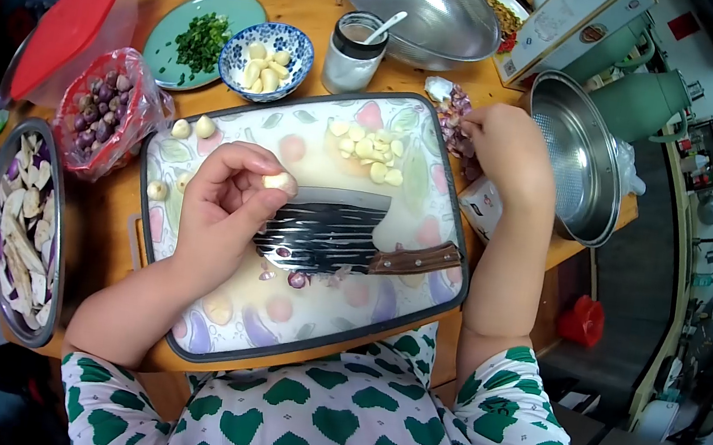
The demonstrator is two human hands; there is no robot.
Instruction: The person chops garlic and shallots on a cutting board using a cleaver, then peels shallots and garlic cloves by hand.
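Note:
My left hand point(229, 201) is closed, pinching a garlic clove point(278, 182) between thumb and fingertips above the patterned cutting board point(253, 326). Beneath it lies a cleaver point(324, 232) with a dark, streaked blade and a wooden handle pointing right. Beyond the board's right edge, my right hand point(510, 148) has its fingers pinched together over a pile of purple and white peels point(457, 119); what they hold, if anything, is hidden. Sliced garlic point(371, 148) is spread on the board's upper right. Several whole cloves point(204, 126) sit along its left side. Shallot scraps point(298, 280) lie below the blade.
Behind the board stand a blue-patterned bowl point(230, 71) of peeled garlic, a green plate point(167, 22) with chopped greens, a jar point(349, 73) with a spoon and a colander point(421, 6). Shallots point(101, 112) and sliced eggplant point(27, 224) are left; a steel basin point(594, 200) is right.

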